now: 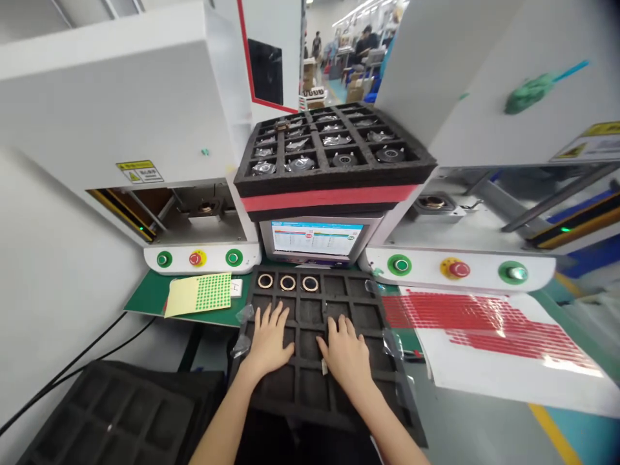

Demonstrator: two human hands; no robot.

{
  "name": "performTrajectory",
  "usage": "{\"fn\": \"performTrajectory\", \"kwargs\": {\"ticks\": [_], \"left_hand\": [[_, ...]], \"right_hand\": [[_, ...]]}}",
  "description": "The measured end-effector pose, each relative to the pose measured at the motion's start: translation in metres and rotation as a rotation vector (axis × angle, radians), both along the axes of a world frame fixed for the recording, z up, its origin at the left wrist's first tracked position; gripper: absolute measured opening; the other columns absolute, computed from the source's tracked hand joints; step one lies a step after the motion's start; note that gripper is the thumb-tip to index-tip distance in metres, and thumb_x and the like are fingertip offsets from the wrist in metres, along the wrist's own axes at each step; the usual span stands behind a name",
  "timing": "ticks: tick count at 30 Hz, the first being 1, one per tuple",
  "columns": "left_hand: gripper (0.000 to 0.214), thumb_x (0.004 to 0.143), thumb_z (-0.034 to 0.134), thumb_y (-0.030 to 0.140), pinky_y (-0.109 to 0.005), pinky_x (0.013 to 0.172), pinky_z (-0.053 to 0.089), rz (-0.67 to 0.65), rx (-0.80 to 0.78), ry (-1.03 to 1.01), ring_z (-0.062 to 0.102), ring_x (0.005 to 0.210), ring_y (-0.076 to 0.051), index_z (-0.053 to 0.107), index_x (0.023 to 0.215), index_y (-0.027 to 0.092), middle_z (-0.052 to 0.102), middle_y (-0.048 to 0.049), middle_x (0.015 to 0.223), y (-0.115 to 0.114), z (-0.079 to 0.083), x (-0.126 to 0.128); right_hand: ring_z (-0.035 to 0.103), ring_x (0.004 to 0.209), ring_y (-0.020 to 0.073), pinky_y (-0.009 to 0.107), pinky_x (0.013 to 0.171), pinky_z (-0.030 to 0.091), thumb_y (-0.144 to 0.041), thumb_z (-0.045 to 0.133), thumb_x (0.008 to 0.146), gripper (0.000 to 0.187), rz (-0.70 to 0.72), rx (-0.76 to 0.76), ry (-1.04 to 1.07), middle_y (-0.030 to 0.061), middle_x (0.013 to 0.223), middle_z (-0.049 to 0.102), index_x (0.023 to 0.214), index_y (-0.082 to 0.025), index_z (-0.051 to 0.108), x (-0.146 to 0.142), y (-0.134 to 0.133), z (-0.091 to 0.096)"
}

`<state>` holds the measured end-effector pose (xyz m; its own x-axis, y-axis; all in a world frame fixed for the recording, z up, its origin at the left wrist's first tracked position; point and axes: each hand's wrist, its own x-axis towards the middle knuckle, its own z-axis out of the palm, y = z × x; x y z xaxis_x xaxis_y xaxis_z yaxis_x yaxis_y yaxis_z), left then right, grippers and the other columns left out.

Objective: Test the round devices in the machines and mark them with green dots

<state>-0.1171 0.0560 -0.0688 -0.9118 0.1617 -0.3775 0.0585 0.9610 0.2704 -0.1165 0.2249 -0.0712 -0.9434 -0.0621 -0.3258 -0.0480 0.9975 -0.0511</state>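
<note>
A black foam tray [310, 349] with square pockets lies in front of me, partly over the green bench edge. My left hand [268, 342] rests on its left half, palm down, fingers spread and holding nothing. On the right half lies my right hand [345, 352], also flat with fingers apart. Three round parts with gold rims sit in the far row: a left ring [265, 281], a middle ring [287, 283] and a right ring [310, 284]. Clear tape pieces [392, 343] stick out along the tray's sides. Whatever lies under my palms is hidden.
A stacked foam tray [334, 187] with wrapped round parts stands above a small screen [314, 239]. White machines with buttons flank it, left [203, 258] and right [455, 268]. A green-dot sticker sheet [198, 295], red strips [484, 323] and more foam trays [111, 413] lie around.
</note>
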Motion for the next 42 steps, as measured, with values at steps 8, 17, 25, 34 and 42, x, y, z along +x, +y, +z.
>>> {"fn": "performTrajectory", "kwargs": {"ticks": [8,17,25,34,42], "left_hand": [[0.079,0.077,0.056,0.031,-0.056,0.124,0.005,0.037,0.023,0.037,0.017,0.15,-0.033,0.035,0.151,0.013,0.024,-0.007,0.162,0.003,-0.003,0.005],[0.077,0.076,0.056,0.026,-0.056,0.124,0.006,0.039,0.007,0.065,0.019,0.15,-0.033,0.038,0.15,0.012,0.026,-0.009,0.161,0.004,0.001,0.005],[0.074,0.08,0.051,0.024,-0.056,0.123,0.008,0.008,-0.058,0.097,0.021,0.149,-0.034,0.036,0.151,0.012,0.027,-0.009,0.161,0.003,0.001,0.002],[0.08,0.075,0.058,0.023,-0.059,0.118,0.023,0.017,-0.12,-0.051,0.025,0.146,-0.041,0.035,0.151,0.012,0.025,-0.0128,0.161,0.019,0.015,-0.018],[0.075,0.082,0.05,0.022,-0.057,0.121,0.014,-0.006,-0.13,0.017,0.017,0.149,-0.04,0.03,0.154,0.01,0.021,-0.0124,0.162,0.014,0.006,-0.011]], "right_hand": [[0.046,0.133,0.0373,0.053,0.097,0.046,-0.026,0.044,0.099,0.047,0.023,-0.001,0.057,0.0284,0.144,0.045,0.14,-0.003,0.05,0.007,-0.003,-0.001],[0.046,0.133,0.0376,0.055,0.099,0.044,-0.022,0.045,0.098,0.046,-0.011,-0.028,0.1,0.0303,0.143,0.044,0.139,-0.003,0.051,0.008,-0.008,-0.001],[0.044,0.136,0.038,0.058,0.102,0.042,-0.019,0.048,0.095,0.047,-0.049,-0.075,0.114,0.0301,0.145,0.042,0.139,-0.002,0.05,0.003,-0.011,-0.002],[0.059,0.123,0.0229,0.035,0.098,0.052,-0.027,0.045,0.096,0.043,0.084,-0.269,0.129,0.012,0.14,0.056,0.137,-0.016,0.054,0.012,0.065,0.005],[0.072,0.09,0.0242,0.035,0.081,0.056,-0.026,0.051,0.09,0.026,-0.2,-0.303,0.423,0.0093,0.099,0.075,0.102,-0.014,0.07,-0.068,0.196,0.037]]}}
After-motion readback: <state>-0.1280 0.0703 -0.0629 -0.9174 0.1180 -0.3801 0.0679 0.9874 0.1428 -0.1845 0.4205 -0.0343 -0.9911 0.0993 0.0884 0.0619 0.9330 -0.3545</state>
